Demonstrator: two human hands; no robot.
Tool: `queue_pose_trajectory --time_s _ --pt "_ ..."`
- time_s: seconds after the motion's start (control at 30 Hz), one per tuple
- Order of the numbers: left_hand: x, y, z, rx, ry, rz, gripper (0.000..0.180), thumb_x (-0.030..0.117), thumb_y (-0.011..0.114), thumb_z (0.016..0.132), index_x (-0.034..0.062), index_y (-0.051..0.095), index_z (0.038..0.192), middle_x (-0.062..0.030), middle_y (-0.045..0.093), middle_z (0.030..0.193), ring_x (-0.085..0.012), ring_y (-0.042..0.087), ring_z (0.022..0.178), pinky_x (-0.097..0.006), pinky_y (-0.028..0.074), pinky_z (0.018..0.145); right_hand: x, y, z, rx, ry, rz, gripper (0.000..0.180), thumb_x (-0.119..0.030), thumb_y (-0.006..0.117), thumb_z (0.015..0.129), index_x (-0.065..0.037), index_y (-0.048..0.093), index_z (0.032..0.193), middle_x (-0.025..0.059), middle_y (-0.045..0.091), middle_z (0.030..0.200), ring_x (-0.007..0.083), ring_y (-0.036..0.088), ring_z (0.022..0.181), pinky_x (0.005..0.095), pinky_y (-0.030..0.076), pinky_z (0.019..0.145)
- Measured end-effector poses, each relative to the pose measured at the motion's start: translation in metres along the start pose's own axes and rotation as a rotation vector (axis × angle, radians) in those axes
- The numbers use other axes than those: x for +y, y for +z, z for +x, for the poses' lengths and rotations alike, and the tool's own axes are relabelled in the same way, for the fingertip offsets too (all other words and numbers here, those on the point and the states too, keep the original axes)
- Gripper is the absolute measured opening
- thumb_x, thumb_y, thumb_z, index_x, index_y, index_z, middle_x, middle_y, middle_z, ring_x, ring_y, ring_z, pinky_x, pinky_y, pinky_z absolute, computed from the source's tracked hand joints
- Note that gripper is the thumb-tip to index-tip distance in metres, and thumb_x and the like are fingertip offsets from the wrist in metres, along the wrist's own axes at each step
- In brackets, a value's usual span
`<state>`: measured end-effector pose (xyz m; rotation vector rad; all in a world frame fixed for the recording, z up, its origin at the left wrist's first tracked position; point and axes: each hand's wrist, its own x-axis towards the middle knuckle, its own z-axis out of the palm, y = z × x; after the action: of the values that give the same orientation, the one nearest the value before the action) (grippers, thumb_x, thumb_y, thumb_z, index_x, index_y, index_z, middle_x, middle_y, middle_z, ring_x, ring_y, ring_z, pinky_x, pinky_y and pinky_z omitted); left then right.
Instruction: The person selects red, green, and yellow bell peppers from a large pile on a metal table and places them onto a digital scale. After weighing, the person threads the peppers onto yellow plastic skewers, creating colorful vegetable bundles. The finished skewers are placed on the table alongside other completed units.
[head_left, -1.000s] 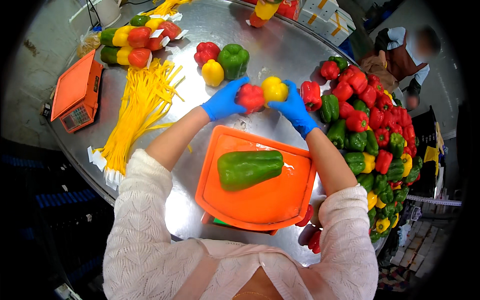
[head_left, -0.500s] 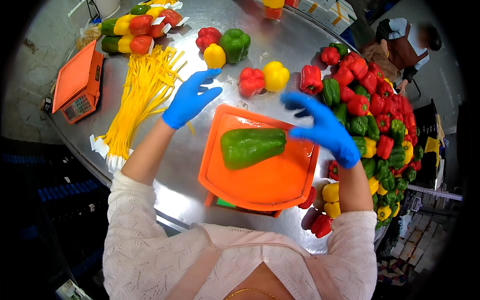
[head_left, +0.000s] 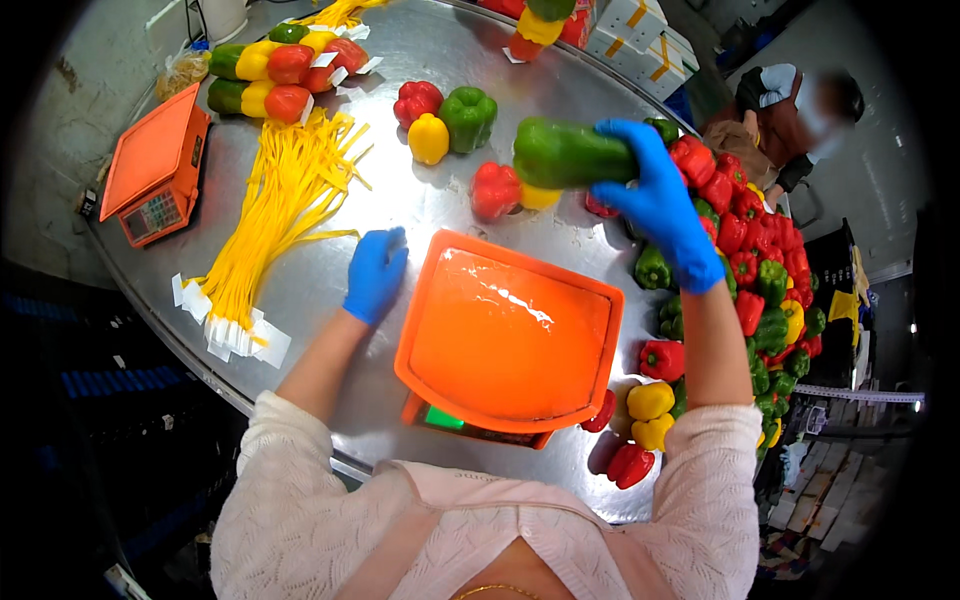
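My right hand, in a blue glove, holds a long green pepper in the air above a red pepper and a yellow pepper lying on the steel table. My left hand, also gloved in blue, rests flat on the table just left of the orange scale tray. Nothing lies on the tray.
A pile of mixed peppers runs along the right edge. A red, yellow and green trio lies farther back. Yellow ties spread at left, beside a second orange scale and bundled peppers. Another person stands at far right.
My right hand has lifted the green pepper off the orange tray and carried it back toward the red and yellow peppers. My left hand has dropped onto the table beside the tray.
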<state>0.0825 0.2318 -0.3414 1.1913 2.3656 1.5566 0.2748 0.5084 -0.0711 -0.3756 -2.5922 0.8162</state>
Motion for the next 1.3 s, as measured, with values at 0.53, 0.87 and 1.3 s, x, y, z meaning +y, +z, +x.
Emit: queue_pose_trajectory --time_s 0.53,0.87,1.3 --pt "0.02 0.003 0.001 -0.057 0.216 0.21 0.027 0.012 0.062 0.083 0.0065 0.064 0.109 -0.0106 0.062 0.09 -0.0308 0.059 0.085 -0.043 0.043 0.071 0.115 0.111 0.118 -0.32 -0.004 -0.698 0.063 -0.004 0.065 0.074 -0.02 0.052 0.133 0.0189 0.053 0.124 0.0416 0.057 0.105 0.0467 0.051 0.088" --pt "0.025 0.001 0.006 -0.054 0.218 0.226 0.024 0.01 0.061 0.082 0.0065 0.065 0.106 -0.0107 0.062 0.088 -0.0311 0.059 0.082 -0.043 0.043 0.07 0.138 0.093 0.105 -0.228 0.131 -0.294 0.074 -0.019 0.072 0.078 -0.014 0.039 0.144 0.0216 0.053 0.13 0.0383 0.054 0.118 0.0411 0.046 0.099" --pt "0.03 0.0 0.007 -0.09 0.179 0.245 0.021 0.012 0.062 0.084 0.0061 0.066 0.103 -0.0134 0.065 0.091 -0.0318 0.062 0.085 -0.04 0.046 0.073 0.126 0.093 0.089 -0.312 0.138 -0.291 0.062 -0.027 0.073 0.078 -0.009 0.045 0.13 0.0225 0.06 0.118 0.0394 0.059 0.109 0.0442 0.049 0.091"
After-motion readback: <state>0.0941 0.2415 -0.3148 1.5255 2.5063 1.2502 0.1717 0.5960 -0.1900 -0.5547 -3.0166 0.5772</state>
